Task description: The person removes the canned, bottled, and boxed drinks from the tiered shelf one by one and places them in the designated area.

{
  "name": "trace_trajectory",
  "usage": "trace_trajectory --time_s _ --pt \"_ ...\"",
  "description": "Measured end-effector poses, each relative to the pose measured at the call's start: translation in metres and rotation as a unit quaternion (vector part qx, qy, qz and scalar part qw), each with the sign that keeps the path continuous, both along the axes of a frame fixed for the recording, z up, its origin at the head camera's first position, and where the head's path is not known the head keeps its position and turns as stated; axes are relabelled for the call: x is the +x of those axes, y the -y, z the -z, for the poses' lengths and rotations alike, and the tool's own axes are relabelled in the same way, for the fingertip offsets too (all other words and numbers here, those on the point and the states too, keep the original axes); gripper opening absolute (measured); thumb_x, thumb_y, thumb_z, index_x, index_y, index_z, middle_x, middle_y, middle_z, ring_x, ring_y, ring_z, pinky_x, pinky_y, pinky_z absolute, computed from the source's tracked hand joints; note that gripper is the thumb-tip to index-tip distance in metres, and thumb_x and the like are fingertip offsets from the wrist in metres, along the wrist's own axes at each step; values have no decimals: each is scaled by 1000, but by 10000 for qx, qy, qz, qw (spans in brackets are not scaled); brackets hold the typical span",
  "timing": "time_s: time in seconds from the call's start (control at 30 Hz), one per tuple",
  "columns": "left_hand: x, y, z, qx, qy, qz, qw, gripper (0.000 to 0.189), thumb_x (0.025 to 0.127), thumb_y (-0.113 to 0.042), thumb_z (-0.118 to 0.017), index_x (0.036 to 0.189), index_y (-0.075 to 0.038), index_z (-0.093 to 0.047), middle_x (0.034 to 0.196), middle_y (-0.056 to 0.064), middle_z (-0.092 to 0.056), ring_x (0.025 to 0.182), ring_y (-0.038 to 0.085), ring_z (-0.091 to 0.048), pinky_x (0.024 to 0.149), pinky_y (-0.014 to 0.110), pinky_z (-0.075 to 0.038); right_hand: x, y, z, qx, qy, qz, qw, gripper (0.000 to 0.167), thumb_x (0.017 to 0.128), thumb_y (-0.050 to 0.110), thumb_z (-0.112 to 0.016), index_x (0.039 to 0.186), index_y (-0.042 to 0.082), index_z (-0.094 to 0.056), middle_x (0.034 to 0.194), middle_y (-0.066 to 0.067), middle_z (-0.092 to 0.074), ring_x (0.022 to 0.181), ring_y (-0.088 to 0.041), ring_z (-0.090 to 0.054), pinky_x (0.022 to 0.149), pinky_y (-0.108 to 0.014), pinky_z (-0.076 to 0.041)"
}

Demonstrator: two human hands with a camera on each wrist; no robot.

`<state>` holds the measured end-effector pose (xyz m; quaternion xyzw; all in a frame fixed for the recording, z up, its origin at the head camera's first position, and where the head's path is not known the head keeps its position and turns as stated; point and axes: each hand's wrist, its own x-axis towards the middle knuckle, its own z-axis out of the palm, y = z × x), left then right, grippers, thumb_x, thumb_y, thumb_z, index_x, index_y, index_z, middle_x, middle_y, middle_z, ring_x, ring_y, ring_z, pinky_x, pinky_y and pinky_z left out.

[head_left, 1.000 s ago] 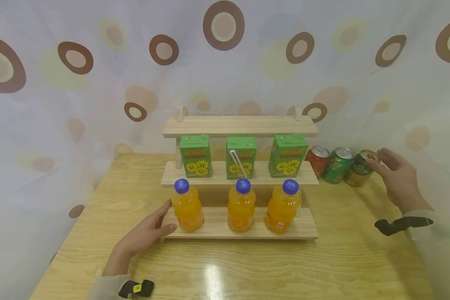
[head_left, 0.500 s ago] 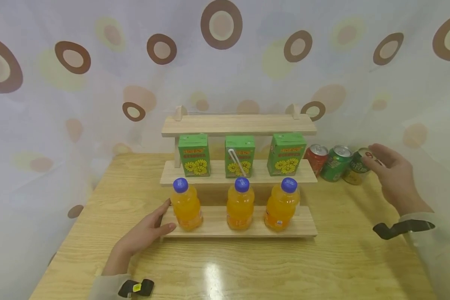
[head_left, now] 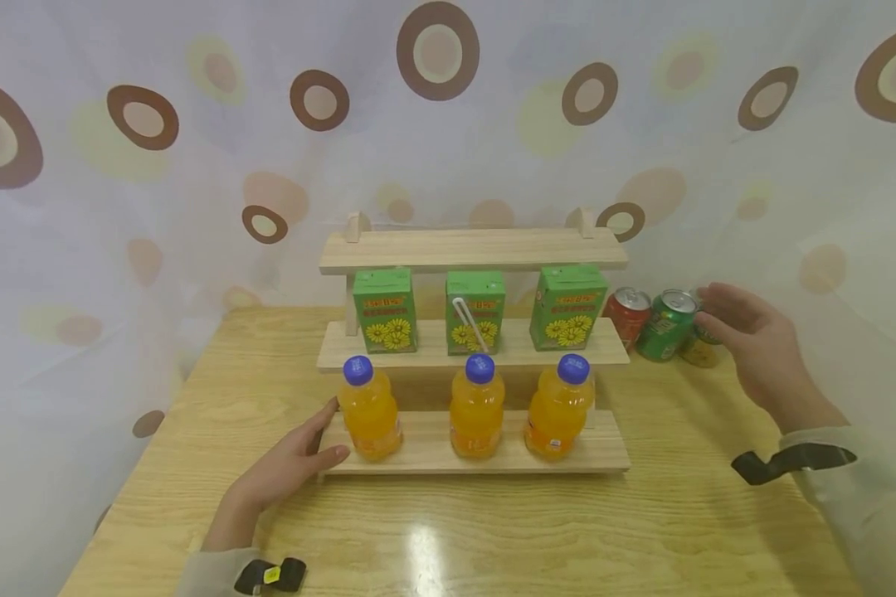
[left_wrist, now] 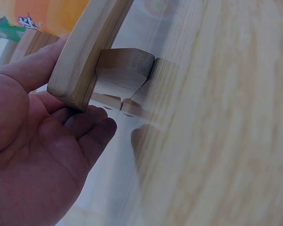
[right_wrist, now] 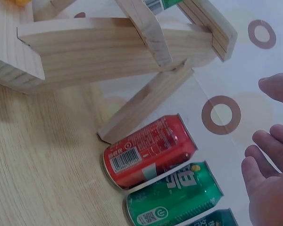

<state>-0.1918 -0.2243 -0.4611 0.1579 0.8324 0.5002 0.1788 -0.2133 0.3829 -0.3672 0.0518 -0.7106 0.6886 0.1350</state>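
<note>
My left hand [head_left: 287, 460] grips the left end of the bottom board of a three-tier wooden shelf [head_left: 427, 444]. The left wrist view has the board's end [left_wrist: 78, 61] between the thumb and the curled fingers. At the right, my right hand [head_left: 762, 352] hovers with bent, spread fingers and nothing in its grasp. Beside it stand a red can [head_left: 627, 315], a green can [head_left: 668, 328] and a darker green-and-gold can [head_left: 700, 350], partly hidden behind the fingers. In the right wrist view, the fingers are apart from the red can [right_wrist: 151, 153] and green can [right_wrist: 177, 195].
Three orange drink bottles [head_left: 478, 419] with blue caps line the bottom board. Green drink cartons [head_left: 385, 315] occupy the middle one, a white straw on the central carton. The wood-grain table [head_left: 343, 531] meets a patterned curtain [head_left: 448, 166] at the back.
My right hand has moved left, from beside the darker can to a place overlapping it and near the green can. The left hand keeps its hold on the shelf.
</note>
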Motion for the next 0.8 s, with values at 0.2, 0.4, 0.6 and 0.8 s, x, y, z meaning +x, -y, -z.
trace_trajectory --time_s 0.2,0.4,0.6,0.8 --pt "0 0 -1 -18 -10 -12 10000 89 96 -45 -61 159 -9 -11 164 12 -9 149 33 -8 118 50 -14 1 10 -2 159 -61 -155 9997 51 92 -2 -66 140 3 -50 128 4 -63 114 -6 -58 88 -10 -48" --pt "1 0 0 -15 29 -8 10000 89 96 -46 -61 159 -9 -11 164 11 -8 149 34 -8 118 51 -13 4 22 -7 411 -119 -253 9988 49 93 -1 -65 139 7 -52 128 5 -63 115 -7 -57 92 -9 -46" --pt "1 0 0 -13 36 -8 10000 89 96 -45 -61 159 -8 -10 164 11 -7 149 34 -7 118 51 -13 6 36 -12 133 -408 -746 9963 47 94 -9 -59 138 4 -53 131 -1 -62 119 -9 -56 94 -12 -45" --pt "0 0 -1 14 3 12 10000 88 96 -43 -61 159 -8 -10 164 12 -8 149 34 -7 118 51 -13 4 49 -15 315 -453 -884 9946 47 94 -9 -59 139 1 -52 132 -3 -61 121 -11 -54 96 -13 -44"
